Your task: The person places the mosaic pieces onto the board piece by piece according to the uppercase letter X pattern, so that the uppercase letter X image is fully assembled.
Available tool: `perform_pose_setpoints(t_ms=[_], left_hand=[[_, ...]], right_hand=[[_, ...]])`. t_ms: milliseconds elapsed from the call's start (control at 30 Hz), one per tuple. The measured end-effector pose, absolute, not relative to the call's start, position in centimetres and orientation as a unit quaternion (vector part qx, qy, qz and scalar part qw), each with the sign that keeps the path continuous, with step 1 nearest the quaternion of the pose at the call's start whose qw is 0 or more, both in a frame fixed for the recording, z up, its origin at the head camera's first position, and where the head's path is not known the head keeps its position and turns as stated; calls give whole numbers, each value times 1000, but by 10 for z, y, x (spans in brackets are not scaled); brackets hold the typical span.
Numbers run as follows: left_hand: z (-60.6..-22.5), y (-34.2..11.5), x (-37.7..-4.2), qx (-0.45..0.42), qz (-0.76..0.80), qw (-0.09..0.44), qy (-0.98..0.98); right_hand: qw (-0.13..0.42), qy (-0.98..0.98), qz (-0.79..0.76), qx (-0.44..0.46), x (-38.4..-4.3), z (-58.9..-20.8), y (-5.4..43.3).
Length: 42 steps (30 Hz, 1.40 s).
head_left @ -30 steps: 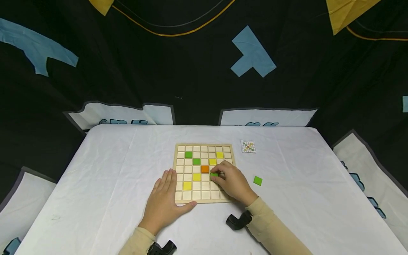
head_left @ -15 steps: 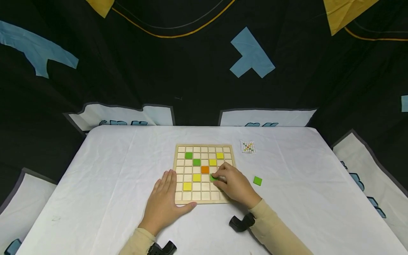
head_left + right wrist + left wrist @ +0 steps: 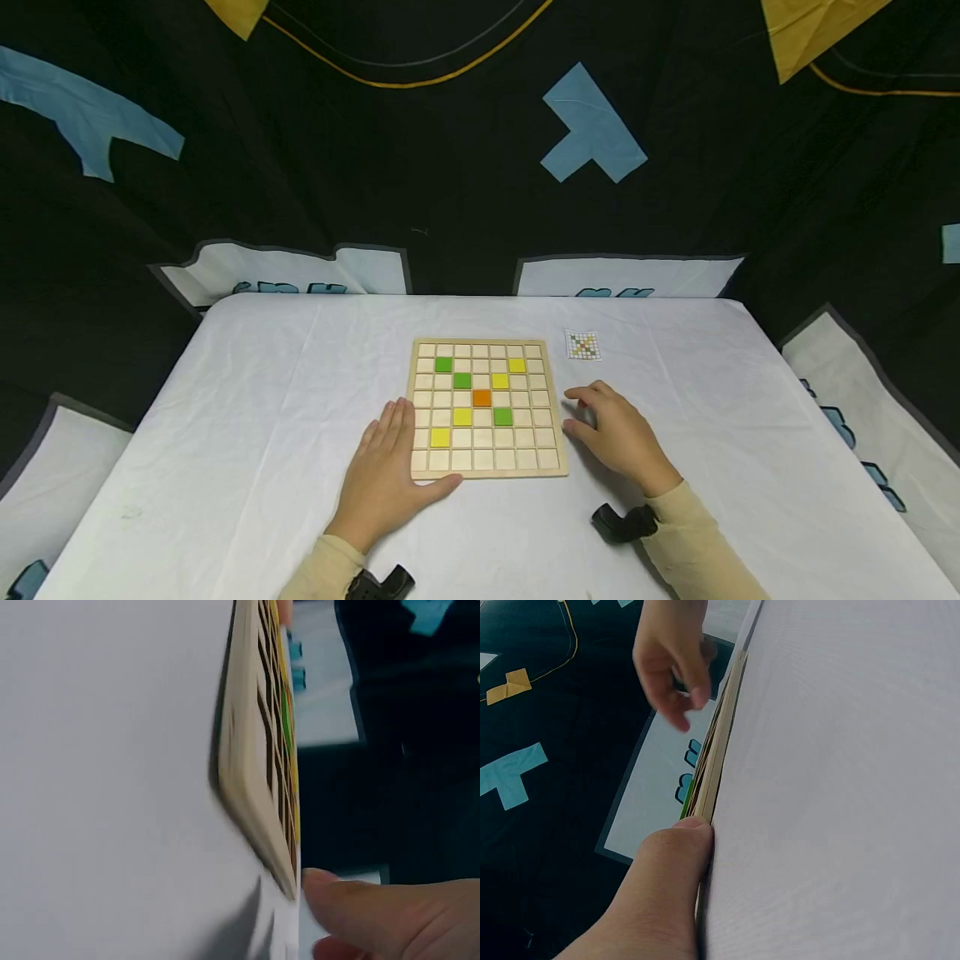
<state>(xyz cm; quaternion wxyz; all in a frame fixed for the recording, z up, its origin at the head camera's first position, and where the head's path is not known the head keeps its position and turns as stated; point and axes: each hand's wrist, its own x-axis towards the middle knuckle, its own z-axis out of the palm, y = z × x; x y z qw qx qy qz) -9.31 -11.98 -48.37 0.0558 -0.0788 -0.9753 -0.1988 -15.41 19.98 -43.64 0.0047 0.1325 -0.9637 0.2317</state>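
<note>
A square wooden grid board (image 3: 525,461) lies on the white table, its cells holding a few green tiles (image 3: 502,417), several yellow tiles (image 3: 462,417) and one orange tile (image 3: 482,398). My left hand (image 3: 382,483) rests with straight fingers along the board's left edge. Its thumb reaches the front edge, and the left wrist view shows the thumb tip (image 3: 696,823) right against the wood. Just right of the board hovers my right hand (image 3: 618,433), fingers loosely bent, nothing visible between them. It covers the spot where a loose green tile lay.
A small printed card (image 3: 582,345) with a coloured grid pattern lies behind and right of the board. The white cloth-covered table (image 3: 225,417) extends to both sides. Dark curtain (image 3: 465,183) hangs behind it. Black wrist cameras (image 3: 624,523) sit on both wrists.
My right hand has let go of a green tile, which now sits in a board cell, and has moved right off the board. The loose green tile is now hidden. My left hand has stayed put.
</note>
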Motion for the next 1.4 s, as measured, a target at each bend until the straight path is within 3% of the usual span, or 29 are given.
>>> perform_pose_setpoints(t_ms=[533, 1133, 1400], left_hand=[[-482, -119, -93, -78, -200, 52, -975], [-484, -119, -92, -78, -202, 56, -975], [-483, -120, -92, -78, -199, 50, -976]], right_hand=[[-26, -982, 171, 78, -144, -435, 239], [20, -960, 264, 86, -154, -437, 205], [-23, -937, 328, 117, -149, -437, 178]])
